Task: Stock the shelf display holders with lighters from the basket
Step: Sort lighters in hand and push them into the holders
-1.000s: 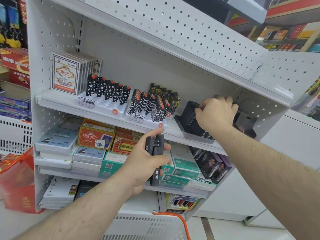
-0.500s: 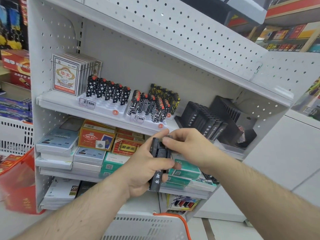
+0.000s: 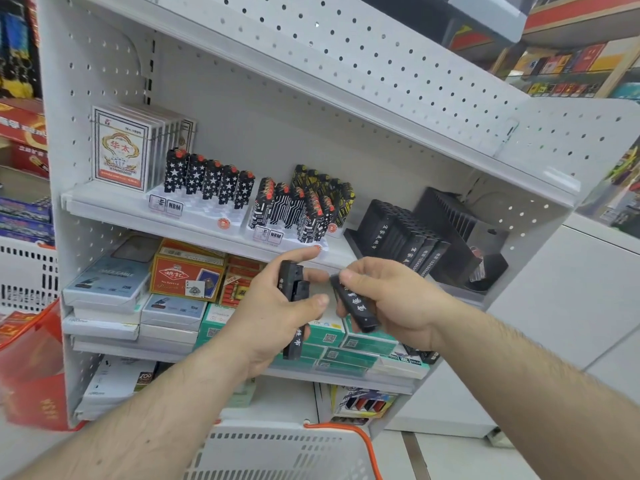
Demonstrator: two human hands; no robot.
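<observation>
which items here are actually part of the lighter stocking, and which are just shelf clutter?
In play:
- left hand gripping black lighters
- right hand holding one lighter
- black display holder, partly filled
- white basket

Just there:
- star lighters
- card decks
- green boxes

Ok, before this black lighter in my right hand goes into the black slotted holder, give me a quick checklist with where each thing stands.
1. Right hand grips the single black lighter with white lettering: ok.
2. Left hand holds the spare stack of black lighters: ok.
3. Black slotted holder on the white metal shelf has free slots behind the row of black lighters: ok.
4. Lighter lined up with a slot: not ok, it is tilted and below the shelf.
5. Which end goes down: cannot tell.
</observation>
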